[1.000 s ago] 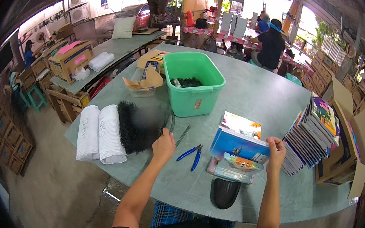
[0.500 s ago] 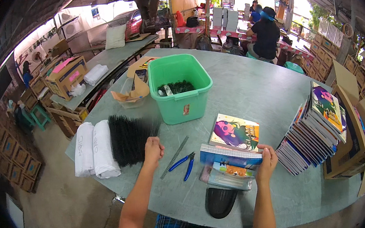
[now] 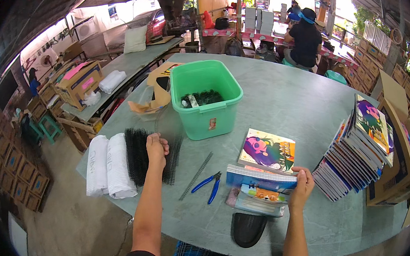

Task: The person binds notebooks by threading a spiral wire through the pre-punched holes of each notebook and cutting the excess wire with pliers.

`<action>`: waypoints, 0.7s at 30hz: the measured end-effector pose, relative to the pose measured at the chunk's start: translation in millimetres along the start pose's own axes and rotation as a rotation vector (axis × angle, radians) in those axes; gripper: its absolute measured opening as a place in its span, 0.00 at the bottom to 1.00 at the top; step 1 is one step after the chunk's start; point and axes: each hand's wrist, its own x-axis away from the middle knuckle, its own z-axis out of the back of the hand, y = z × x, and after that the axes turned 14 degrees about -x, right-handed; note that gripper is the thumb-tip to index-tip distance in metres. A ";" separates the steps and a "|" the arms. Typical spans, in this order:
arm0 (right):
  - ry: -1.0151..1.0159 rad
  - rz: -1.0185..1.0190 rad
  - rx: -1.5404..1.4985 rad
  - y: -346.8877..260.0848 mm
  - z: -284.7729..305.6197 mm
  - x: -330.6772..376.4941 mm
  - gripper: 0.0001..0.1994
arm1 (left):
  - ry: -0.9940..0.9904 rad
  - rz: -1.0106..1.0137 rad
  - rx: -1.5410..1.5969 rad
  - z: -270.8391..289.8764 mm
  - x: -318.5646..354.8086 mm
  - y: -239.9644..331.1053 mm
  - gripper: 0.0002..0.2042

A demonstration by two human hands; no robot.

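The left hand (image 3: 156,149) pinches black binding coils (image 3: 139,155) left of the green tub (image 3: 207,103); the right hand (image 3: 301,185) grips a notebook (image 3: 262,175) — tangled coils could snag and drag neighbours along.

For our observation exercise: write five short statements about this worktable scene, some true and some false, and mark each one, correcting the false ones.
1. The left hand rests on the pile of black wire binding combs. True.
2. The green plastic tub is empty. False: dark items lie inside.
3. The right hand touches the stack of colourful spiral notebooks. True.
4. The blue-handled pliers are in the left hand. False: they lie on the grey round table.
5. Two white rolls lie right of the combs. False: left.
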 end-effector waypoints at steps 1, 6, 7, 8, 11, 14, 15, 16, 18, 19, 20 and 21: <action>0.015 0.010 -0.010 -0.3 -2.2 0.1 0.15 | 0.019 -0.009 0.020 -1.2 0.6 -1.1 0.10; 0.003 0.051 0.054 2.7 4.3 -1.7 0.14 | -0.055 -0.002 0.003 -0.2 16.3 0.7 0.08; -0.001 0.031 0.081 4.0 8.1 -4.5 0.13 | -0.090 -0.002 -0.055 -4.4 28.0 2.4 0.08; -0.003 0.010 0.108 4.2 11.4 -6.4 0.12 | -0.127 -0.002 -0.113 -6.7 38.6 6.6 0.08; -0.070 0.531 0.613 -31.5 -13.1 -10.6 0.13 | -0.019 -0.205 -0.241 4.8 62.7 27.7 0.08; -0.457 0.618 0.667 -74.6 -65.5 5.5 0.20 | -0.050 -0.342 -0.258 14.3 75.9 53.8 0.08; -0.543 0.665 0.728 -78.5 -83.8 11.6 0.20 | -0.072 -0.381 -0.257 15.4 81.2 62.0 0.08; -0.555 0.631 0.790 -71.5 -91.5 11.4 0.21 | -0.077 -0.436 -0.256 12.6 85.3 67.1 0.09; -0.576 0.564 0.901 -39.0 -101.6 7.0 0.21 | -0.081 -0.554 -0.257 9.8 92.5 79.4 0.11; -0.641 0.485 0.870 -32.3 -99.9 6.8 0.19 | -0.111 -0.561 -0.129 9.0 98.1 86.2 0.12; -0.708 0.402 0.841 -27.7 -93.5 6.6 0.18 | -0.139 -0.559 -0.001 8.1 106.7 92.9 0.12; -0.772 0.317 0.810 -23.6 -87.5 7.3 0.17 | -0.168 -0.555 0.127 8.3 113.6 99.6 0.13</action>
